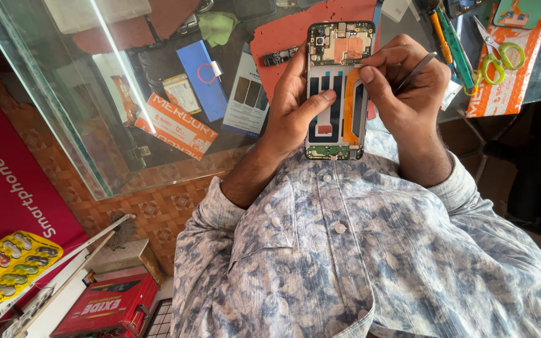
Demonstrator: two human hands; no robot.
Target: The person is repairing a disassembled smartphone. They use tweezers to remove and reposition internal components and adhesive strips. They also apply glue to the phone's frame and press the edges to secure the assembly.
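Observation:
An opened smartphone (338,75) with its back cover off shows circuit boards at both ends and an orange flex cable down the middle. My left hand (292,106) grips its left edge, thumb lying across the inside. My right hand (405,84) holds thin metal tweezers (416,72), with fingertips pressed at the phone's upper right side near the orange cable. The phone is held above my chest, over the edge of a glass counter (95,125).
On the counter lie a red work mat (277,31), a small black camera part (278,57), green-handled scissors (499,56), screwdrivers (449,40) and an orange packet (521,69). Boxes sit inside the glass case. A red box (108,307) and a yellow tray (10,263) lie below left.

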